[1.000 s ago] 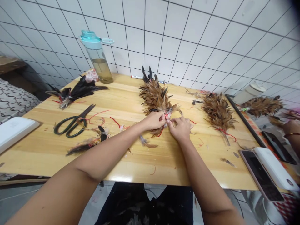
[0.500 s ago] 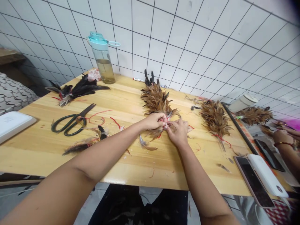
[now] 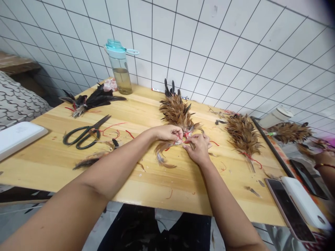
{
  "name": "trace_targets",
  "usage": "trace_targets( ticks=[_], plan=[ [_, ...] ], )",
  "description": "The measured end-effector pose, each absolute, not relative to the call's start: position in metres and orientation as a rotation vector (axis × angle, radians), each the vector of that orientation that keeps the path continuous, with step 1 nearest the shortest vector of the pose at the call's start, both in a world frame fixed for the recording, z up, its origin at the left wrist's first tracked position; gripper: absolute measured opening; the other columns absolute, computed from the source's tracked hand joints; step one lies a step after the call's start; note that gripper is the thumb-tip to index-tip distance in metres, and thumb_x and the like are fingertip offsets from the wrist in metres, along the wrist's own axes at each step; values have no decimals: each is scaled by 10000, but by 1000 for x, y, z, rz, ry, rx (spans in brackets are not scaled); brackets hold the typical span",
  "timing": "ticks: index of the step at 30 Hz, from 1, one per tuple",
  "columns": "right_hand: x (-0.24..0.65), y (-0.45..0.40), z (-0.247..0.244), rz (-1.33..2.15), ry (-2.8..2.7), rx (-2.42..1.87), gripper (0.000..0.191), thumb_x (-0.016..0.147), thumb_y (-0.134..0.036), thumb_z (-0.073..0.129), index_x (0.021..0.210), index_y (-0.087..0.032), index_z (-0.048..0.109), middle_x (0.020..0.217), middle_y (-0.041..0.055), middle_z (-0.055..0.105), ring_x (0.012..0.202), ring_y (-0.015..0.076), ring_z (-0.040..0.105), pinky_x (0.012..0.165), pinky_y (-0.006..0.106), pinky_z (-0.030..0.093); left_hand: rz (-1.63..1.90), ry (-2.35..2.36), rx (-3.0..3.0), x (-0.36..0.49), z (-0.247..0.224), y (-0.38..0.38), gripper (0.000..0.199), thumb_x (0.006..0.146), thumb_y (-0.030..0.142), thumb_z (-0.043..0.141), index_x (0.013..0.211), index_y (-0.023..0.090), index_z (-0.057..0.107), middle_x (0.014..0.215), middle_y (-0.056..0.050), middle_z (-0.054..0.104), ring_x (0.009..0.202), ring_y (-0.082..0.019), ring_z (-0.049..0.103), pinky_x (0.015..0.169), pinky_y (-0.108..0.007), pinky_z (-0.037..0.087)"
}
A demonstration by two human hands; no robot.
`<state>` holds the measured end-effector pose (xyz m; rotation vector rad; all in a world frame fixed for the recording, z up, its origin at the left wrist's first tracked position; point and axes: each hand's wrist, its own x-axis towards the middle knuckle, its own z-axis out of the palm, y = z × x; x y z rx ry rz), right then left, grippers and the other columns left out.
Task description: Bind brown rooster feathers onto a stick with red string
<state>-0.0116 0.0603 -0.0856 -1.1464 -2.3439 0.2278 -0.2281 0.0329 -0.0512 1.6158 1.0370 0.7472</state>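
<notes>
In the head view a bundle of brown feathers with dark tips lies on the table, its base bound with red string and pointing at me. My left hand is closed, pinching a small tuft of feathers at its pale quill ends, just left of the bound base. Close by on the right, my right hand has thumb and forefinger together at the quill ends; what they grip is too small to make out. A loose grey-brown feather lies below the left hand.
Black-handled scissors, dark feathers and a water bottle stand or lie left. Another brown feather bundle, a phone and a white device are right. Another person's hand shows at the right edge.
My left hand has drawn slightly left and away from my right hand, with the feather tuft between its fingers. The bound base shows more now. The view has shifted a little.
</notes>
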Motion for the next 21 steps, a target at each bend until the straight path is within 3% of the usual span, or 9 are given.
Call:
trace_targets(
  ticks=[6, 12, 16, 21],
  plan=[
    [-12, 60, -87, 198, -2318, -1165, 147, 742, -386, 708, 823, -268, 741, 1072, 68, 571, 1145, 315, 344, 901, 465, 231, 484, 1129, 1748, -261, -45, 31, 414, 689, 305, 662, 1062, 144, 589, 764, 7, 607, 659, -100, 532, 603, -184, 395],
    [-14, 56, -84, 221, -2225, -1206, 259, 765, -455, 647, 920, -266, 733, 1044, 78, 563, 1109, 314, 349, 890, 449, 260, 732, 1668, 1930, -250, -40, 27, 217, 753, 327, 578, 855, 144, 633, 715, 4, 607, 626, -105, 495, 584, -203, 362],
    [-11, 60, -84, 212, -2071, -1269, 307, 805, -482, 575, 916, -241, 728, 1017, 90, 565, 1091, 297, 371, 931, 434, 268, 714, 1542, 2043, -228, -38, 23, 166, 763, 288, 576, 831, 153, 646, 703, 14, 618, 623, -97, 514, 582, -195, 358],
    [1, 76, -82, 336, -1765, -1590, 259, 807, -380, 538, 929, -221, 702, 1026, 112, 608, 1099, 325, 381, 898, 452, 280, 575, 1478, 2166, -212, -40, 20, 109, 731, 238, 621, 805, 160, 642, 702, 18, 631, 618, -96, 528, 577, -200, 353]
  ],
)
